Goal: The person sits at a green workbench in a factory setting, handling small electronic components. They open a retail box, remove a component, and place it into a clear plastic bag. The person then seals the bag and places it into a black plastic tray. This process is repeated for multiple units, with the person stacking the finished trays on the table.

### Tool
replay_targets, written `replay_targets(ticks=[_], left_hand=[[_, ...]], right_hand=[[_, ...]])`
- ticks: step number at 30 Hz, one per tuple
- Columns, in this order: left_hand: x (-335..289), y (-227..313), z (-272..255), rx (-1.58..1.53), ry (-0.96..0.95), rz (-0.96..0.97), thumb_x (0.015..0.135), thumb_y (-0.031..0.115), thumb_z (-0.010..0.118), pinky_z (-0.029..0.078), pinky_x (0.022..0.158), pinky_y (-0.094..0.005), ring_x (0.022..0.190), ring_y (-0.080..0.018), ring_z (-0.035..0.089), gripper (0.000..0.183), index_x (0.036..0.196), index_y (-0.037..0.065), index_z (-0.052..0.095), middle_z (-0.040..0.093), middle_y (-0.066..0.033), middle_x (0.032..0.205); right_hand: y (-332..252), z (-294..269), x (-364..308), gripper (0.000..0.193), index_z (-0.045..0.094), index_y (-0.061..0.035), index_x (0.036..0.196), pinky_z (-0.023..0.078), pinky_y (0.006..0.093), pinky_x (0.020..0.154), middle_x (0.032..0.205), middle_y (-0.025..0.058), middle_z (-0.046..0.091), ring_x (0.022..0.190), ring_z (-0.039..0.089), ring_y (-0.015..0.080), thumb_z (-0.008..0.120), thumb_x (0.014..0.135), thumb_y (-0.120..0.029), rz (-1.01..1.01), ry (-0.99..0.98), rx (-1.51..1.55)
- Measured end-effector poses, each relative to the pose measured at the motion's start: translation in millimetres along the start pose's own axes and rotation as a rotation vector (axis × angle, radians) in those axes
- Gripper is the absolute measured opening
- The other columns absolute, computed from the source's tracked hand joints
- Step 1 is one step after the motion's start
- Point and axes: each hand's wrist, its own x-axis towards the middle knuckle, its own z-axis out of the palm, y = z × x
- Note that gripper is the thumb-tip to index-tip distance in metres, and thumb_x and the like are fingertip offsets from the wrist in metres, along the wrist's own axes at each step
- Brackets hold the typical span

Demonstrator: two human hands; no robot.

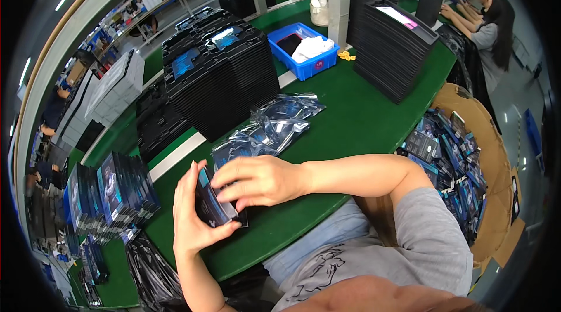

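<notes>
My left hand (190, 215) grips a small dark retail box (213, 201) by its side, thumb along the near edge and fingers along the far side. The box is tilted over the green table. Over its upper part, my right hand (257, 180) is bent with fingers curled at the box. Those fingers are slightly blurred, and whether anything is pinched in them is hidden. Just beyond both hands lie shiny clear plastic pouches (269, 128) with dark contents in a loose heap.
Tall black tray stacks stand behind (222, 72) and at the far right (391, 49). A blue bin (304, 55) holds a white cloth. Packed boxes (123, 192) are piled at left, by a black bag (155, 271). A large carton (497, 195) of boxes stands right. People work beyond.
</notes>
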Motion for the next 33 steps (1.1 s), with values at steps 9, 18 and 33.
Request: replay_targets(ticks=[9, 18, 33], left_hand=[[6, 7, 20, 0.457, 0.119, 0.292, 0.050, 0.031, 0.087, 0.039, 0.098, -0.0480, 0.121, -0.0379, 0.051, 0.110, 0.145, 0.006, 0.036, 0.048, -0.0217, 0.139], [10, 9, 25, 0.517, 0.173, 0.323, 0.051, 0.032, 0.085, 0.038, 0.098, -0.0487, 0.119, -0.0373, 0.053, 0.099, 0.136, 0.006, 0.043, 0.051, -0.0207, 0.137], [5, 12, 12, 0.453, 0.026, 0.323, 0.051, 0.022, 0.080, 0.029, 0.107, -0.0497, 0.126, -0.0415, 0.043, 0.108, 0.143, -0.003, 0.031, 0.043, -0.0228, 0.143]], right_hand=[[3, 16, -6, 0.055, 0.042, -0.0023, 0.130, 0.048, 0.0302, 0.085, 0.109, 0.0085, 0.056, 0.098, 0.055, 0.0131, 0.069, 0.091, -0.030, 0.811, -0.108, 0.712], [5, 15, -9, 0.032, 0.056, 0.0006, 0.119, 0.046, 0.0266, 0.083, 0.103, 0.0025, 0.060, 0.094, 0.053, 0.0074, 0.061, 0.095, -0.021, 0.781, -0.007, 0.809], [6, 23, -8, 0.022, 0.063, 0.0003, 0.104, 0.047, 0.0248, 0.059, 0.077, -0.0001, 0.061, 0.067, 0.055, 0.0075, 0.061, 0.092, -0.017, 0.797, 0.061, 0.850]])
